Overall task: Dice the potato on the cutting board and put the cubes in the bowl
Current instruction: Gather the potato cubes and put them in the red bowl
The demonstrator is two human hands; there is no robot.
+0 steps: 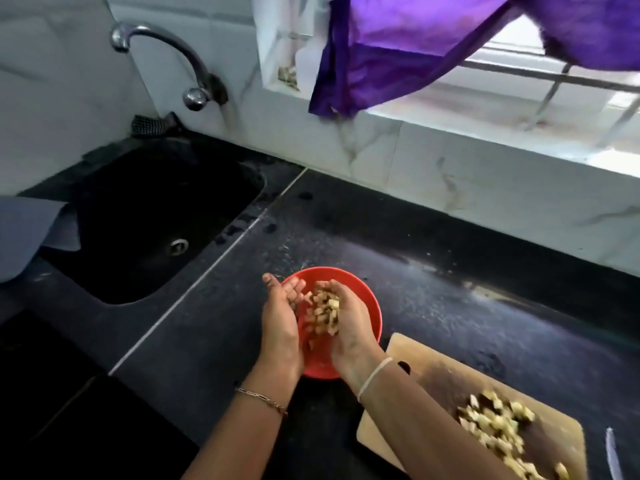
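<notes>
A red bowl [372, 306] stands on the dark counter. Both hands hover over it, palms facing each other. My left hand [280, 320] has its fingers straight and spread. My right hand [349, 323] is cupped around a handful of potato cubes [325, 311], and some of them are dropping into the bowl between the palms. More diced potato [498, 431] lies in a heap on the wooden cutting board [415, 355] at the lower right. A knife blade [611, 452] shows at the board's right edge.
A black sink [156, 220] with a chrome tap [166, 53] sits at the left. A marble wall and window sill run along the back, with a purple cloth [415, 46] hanging above. Dark counter [450, 271] stretches behind the bowl.
</notes>
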